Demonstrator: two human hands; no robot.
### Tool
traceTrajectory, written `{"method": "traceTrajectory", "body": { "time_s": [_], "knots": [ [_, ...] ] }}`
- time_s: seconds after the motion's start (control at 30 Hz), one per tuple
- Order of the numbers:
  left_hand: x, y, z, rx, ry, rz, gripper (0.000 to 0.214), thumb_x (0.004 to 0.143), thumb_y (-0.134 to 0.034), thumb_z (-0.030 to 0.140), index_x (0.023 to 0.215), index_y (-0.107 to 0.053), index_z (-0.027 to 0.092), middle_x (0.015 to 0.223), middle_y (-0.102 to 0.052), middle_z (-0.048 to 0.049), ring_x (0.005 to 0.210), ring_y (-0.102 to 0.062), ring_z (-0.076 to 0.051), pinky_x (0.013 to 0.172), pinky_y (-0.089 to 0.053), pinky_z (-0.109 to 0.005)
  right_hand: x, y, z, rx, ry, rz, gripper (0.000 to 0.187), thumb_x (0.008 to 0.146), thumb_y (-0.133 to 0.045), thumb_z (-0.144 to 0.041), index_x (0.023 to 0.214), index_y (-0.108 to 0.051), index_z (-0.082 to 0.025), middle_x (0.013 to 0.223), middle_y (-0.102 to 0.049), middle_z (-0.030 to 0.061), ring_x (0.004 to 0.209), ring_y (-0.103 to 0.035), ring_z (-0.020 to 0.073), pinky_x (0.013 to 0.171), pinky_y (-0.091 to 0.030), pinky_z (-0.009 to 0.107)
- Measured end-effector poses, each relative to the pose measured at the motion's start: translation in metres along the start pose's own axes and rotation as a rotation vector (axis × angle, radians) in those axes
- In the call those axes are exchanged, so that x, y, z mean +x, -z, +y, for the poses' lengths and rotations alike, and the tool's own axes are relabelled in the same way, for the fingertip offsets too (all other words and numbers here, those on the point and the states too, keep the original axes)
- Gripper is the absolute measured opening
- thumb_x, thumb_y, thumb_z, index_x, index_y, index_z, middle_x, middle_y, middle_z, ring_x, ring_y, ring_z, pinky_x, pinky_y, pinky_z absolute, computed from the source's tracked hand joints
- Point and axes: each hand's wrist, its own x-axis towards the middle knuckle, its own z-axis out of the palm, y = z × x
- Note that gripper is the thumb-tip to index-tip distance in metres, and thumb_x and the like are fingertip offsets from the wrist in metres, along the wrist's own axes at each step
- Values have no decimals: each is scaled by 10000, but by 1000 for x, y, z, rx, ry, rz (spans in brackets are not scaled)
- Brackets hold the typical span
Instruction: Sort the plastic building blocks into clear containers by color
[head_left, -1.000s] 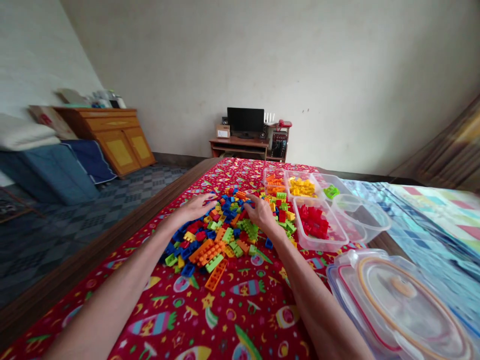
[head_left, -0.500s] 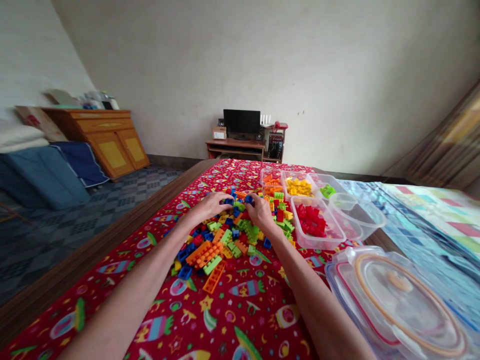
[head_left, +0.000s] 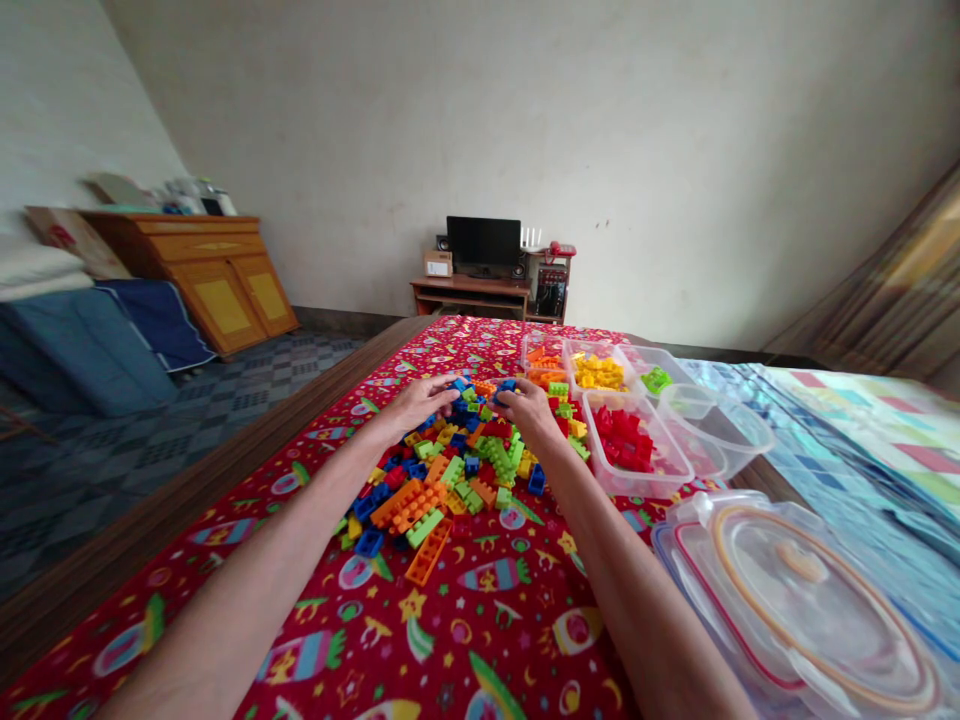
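A heap of plastic bricks (head_left: 442, 470) in blue, orange, green, red and yellow lies on a red patterned tablecloth (head_left: 465, 620). My left hand (head_left: 421, 400) reaches over the far side of the heap, its fingertips pinched on a blue brick (head_left: 459, 385). My right hand (head_left: 531, 408) is beside it, fingers curled round another blue brick (head_left: 507, 387). To the right stand clear tubs: one with red bricks (head_left: 626, 442), one with yellow bricks (head_left: 598, 373), one with orange bricks (head_left: 546, 363) and one with a few green bricks (head_left: 658, 380).
An empty clear tub (head_left: 720, 425) sits right of the red one. A stack of clear lids (head_left: 802, 600) lies at the near right. The table's wooden edge (head_left: 225, 470) runs along the left. A cabinet (head_left: 210, 275) and a desk with a monitor (head_left: 484, 243) stand by the walls.
Both hands have slid from the middle of the heap to its far side and closed their fingers on blue bricks. The camera has shifted slightly.
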Motion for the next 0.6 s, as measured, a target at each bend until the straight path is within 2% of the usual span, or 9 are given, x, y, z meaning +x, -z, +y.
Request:
{"method": "traceTrajectory", "body": {
  "time_s": [0.07, 0.13, 0.27, 0.33, 0.43, 0.53, 0.6],
  "knots": [
    [1, -1, 1, 10, -11, -42, 571, 789, -573, 504, 1228, -591, 141, 579, -606, 13, 525, -557, -143, 484, -416, -228, -3, -2, -3, 137, -33, -21, 57, 699, -575, -169, 754, -565, -179, 642, -580, -20, 671, -630, 125, 698, -549, 253],
    [2, -3, 0, 59, -12, -92, 543, 799, -541, 532, 1177, -613, 148, 566, -610, 12, 509, -561, -150, 476, -411, -234, -5, -3, -6, 182, -41, -36, 49, 736, -577, -232, 740, -563, -185, 640, -577, -16, 686, -623, 124, 690, -545, 246],
    [3, -5, -3, 242, -56, -99, 477, 808, -489, 539, 1045, -653, 158, 616, -641, -7, 552, -579, -169, 514, -428, -247, -4, -3, -8, 30, -74, -31, 102, 782, -539, -282, 777, -564, -183, 636, -592, -11, 599, -571, 106, 558, -487, 207],
    [3, -5, -2, 302, -99, -77, 464, 802, -486, 533, 1013, -652, 154, 725, -677, -30, 634, -599, -179, 570, -448, -253, -3, -2, -7, -153, -49, -23, 117, 791, -503, -256, 806, -584, -174, 629, -599, -14, 540, -529, 97, 515, -444, 202],
    [2, -6, 0, 330, -131, -77, 469, 792, -490, 542, 997, -633, 145, 839, -686, -50, 718, -608, -189, 635, -462, -264, -8, -2, -4, -565, 176, -30, 166, 795, -496, -217, 850, -646, -174, 705, -647, 2, 626, -576, 121, 617, -461, 232],
    [0, -10, 2, 369, -141, -71, 413, 792, -491, 513, 976, -611, 162, 798, -662, -28, 699, -591, -181, 634, -453, -261, -21, -6, 1, -1035, 420, -98, 209, 840, -528, -258, 975, -676, -198, 882, -697, 57, 818, -634, 180, 761, -465, 282],
    [-2, -12, 2, 447, -135, -46, 321, 791, -495, 459, 927, -597, 187, 705, -619, 3, 643, -563, -170, 603, -429, -252, -31, -10, 3, -1274, 456, -169, 244, 867, -544, -314, 1047, -663, -201, 982, -694, 99, 878, -642, 209, 782, -465, 303]
  ]
}}
